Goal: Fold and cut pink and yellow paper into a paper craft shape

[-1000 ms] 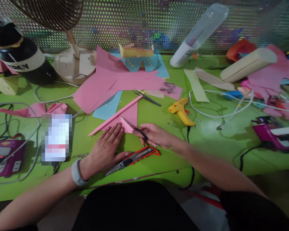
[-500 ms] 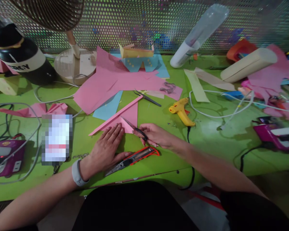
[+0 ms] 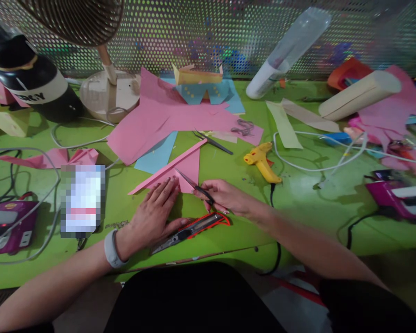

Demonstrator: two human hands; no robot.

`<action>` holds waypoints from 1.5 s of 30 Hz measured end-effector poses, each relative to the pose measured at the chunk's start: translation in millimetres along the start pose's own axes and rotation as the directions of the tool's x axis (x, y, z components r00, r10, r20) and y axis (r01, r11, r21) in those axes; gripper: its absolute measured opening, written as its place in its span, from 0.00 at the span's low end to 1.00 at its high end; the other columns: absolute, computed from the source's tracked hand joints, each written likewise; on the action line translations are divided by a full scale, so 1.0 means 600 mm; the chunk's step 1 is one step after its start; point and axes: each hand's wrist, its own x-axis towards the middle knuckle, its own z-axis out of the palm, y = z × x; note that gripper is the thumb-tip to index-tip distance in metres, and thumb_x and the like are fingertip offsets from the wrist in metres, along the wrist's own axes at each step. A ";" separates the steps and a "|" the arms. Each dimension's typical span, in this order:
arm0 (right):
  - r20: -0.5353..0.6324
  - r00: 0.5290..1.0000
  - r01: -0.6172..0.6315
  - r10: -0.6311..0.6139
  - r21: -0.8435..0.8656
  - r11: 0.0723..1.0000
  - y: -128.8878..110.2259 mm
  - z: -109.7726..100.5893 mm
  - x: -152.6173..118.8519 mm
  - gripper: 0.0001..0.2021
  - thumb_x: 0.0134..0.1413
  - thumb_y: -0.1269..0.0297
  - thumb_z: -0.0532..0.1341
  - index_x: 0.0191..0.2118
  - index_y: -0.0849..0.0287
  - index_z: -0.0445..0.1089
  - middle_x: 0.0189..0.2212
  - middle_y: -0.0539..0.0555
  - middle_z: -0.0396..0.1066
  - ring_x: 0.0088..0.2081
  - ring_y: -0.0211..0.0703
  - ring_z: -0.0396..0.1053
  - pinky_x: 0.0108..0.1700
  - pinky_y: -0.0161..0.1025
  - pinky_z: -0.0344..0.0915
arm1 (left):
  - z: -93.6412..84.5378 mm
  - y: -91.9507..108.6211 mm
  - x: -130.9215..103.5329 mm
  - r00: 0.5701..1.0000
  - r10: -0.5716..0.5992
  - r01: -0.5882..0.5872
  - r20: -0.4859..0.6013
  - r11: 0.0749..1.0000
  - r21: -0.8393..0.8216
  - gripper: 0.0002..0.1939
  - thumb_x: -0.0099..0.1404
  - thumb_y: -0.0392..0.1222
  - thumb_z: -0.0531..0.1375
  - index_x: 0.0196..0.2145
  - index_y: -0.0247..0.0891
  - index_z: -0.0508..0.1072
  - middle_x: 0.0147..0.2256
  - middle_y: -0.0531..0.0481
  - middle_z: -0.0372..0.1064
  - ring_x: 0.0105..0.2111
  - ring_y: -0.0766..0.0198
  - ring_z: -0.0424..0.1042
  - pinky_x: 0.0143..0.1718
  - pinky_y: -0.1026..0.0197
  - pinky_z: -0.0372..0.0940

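Note:
A pink paper triangle (image 3: 190, 170) with a folded strip along its long edge lies on the green table. My left hand (image 3: 151, 216) lies flat with its fingertips on the paper's lower left part, so it is open. Dark pointed scissors (image 3: 204, 193) are in my right hand (image 3: 225, 196), whose fingers are wrapped round the handles. The tips of the scissors point up and left over the triangle. Just below both hands rests a red and black utility knife (image 3: 194, 231), near my left thumb.
Tweezers (image 3: 218, 145) lie above the triangle, and a yellow glue gun (image 3: 262, 163) stands to the right with its cord. Larger pink paper (image 3: 180, 115) is behind. A phone (image 3: 83, 201) and a fan base (image 3: 109, 95) are at left, a paper roll (image 3: 360, 95) at right.
The view has shifted very slightly. Both hands keep nearly the same place on the paper and the scissors.

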 end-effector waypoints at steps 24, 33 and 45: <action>-0.007 1.000 0.010 -0.010 0.003 1.000 -0.001 0.002 -0.002 0.25 0.45 0.41 0.68 0.31 0.60 0.64 0.19 0.46 0.69 0.11 0.24 0.49 0.13 0.30 0.41 | 0.017 -0.029 0.016 0.993 -0.048 0.055 -0.108 0.997 0.056 0.43 0.70 0.67 0.44 0.67 0.29 0.53 0.68 0.34 0.50 0.68 0.48 0.50 0.67 0.43 0.48; -0.001 1.000 0.006 -0.006 0.027 1.000 0.004 0.000 0.002 0.24 0.46 0.43 0.69 0.32 0.60 0.64 0.19 0.47 0.70 0.11 0.23 0.48 0.13 0.29 0.40 | 0.018 -0.030 0.016 0.992 -0.027 0.036 -0.124 0.997 0.072 0.42 0.70 0.67 0.43 0.67 0.28 0.54 0.67 0.34 0.51 0.68 0.47 0.51 0.66 0.42 0.49; -0.010 1.000 -0.016 0.016 0.040 0.999 -0.011 0.004 -0.002 0.25 0.43 0.42 0.70 0.32 0.59 0.64 0.16 0.46 0.69 0.10 0.24 0.47 0.11 0.29 0.38 | 0.019 -0.029 0.015 0.994 -0.037 0.045 -0.107 0.997 0.068 0.43 0.70 0.67 0.45 0.67 0.28 0.53 0.68 0.34 0.50 0.68 0.47 0.49 0.66 0.42 0.47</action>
